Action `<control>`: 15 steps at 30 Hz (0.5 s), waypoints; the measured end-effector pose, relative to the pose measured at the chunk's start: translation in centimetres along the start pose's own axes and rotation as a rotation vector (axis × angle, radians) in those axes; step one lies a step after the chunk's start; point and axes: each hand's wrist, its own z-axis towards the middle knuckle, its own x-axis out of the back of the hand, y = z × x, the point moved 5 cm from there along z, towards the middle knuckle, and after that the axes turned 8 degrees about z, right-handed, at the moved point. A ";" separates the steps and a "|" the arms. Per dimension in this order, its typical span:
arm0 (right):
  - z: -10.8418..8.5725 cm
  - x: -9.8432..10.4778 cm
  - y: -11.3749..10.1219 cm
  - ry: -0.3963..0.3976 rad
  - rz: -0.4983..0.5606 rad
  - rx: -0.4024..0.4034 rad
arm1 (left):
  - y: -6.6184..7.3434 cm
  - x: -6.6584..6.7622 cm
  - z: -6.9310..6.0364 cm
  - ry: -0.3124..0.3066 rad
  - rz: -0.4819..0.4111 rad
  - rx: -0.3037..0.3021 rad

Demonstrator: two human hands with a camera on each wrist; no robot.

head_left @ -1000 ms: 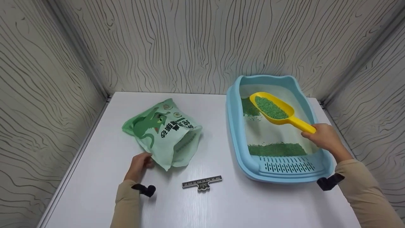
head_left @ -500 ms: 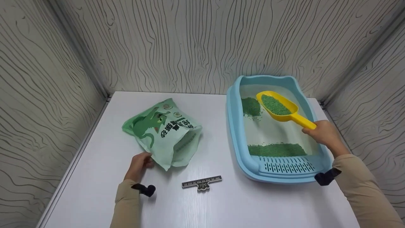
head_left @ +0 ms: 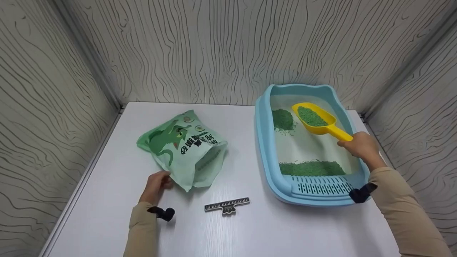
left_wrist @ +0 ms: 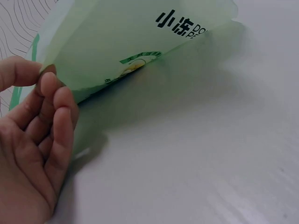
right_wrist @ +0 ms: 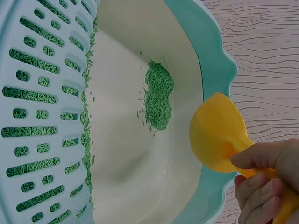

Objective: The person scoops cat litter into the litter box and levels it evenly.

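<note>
My right hand [head_left: 361,147] grips the handle of a yellow scoop [head_left: 332,128], its bowl heaped with green pellet litter [head_left: 311,117]. The scoop hangs over the blue litter box [head_left: 267,142], tilted with its tip toward the back. Inside the box, one pile of green pellets [head_left: 283,120] lies at the back left and a band of them [head_left: 312,168] lies along the front grate. With thumb and fingertips, my left hand [left_wrist: 42,126] pinches the edge of a green litter bag [head_left: 185,146]. That bag lies on its side, its mouth gaping toward the front right.
A dark metal clip [head_left: 227,206] with a ruler-like bar lies on the white table [head_left: 242,235] between the bag and the box. Wood-grain panels [head_left: 196,53] enclose the table at the back and both sides. The slotted grate [head_left: 323,185] forms the front of the box.
My right hand has moved slightly back and left, and the scoop's bowl has shifted right, away from the back-left pile. My left hand and the bag stay in place.
</note>
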 end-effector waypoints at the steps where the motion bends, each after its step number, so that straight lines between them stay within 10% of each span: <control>1: 0.1 0.0 0.0 0.003 -0.002 -0.003 | 0.0 0.0 0.0 -0.003 -0.007 0.002; 15: 1.2 -0.5 -0.9 0.021 -0.033 -0.039 | 0.0 0.2 0.2 0.005 0.079 -0.014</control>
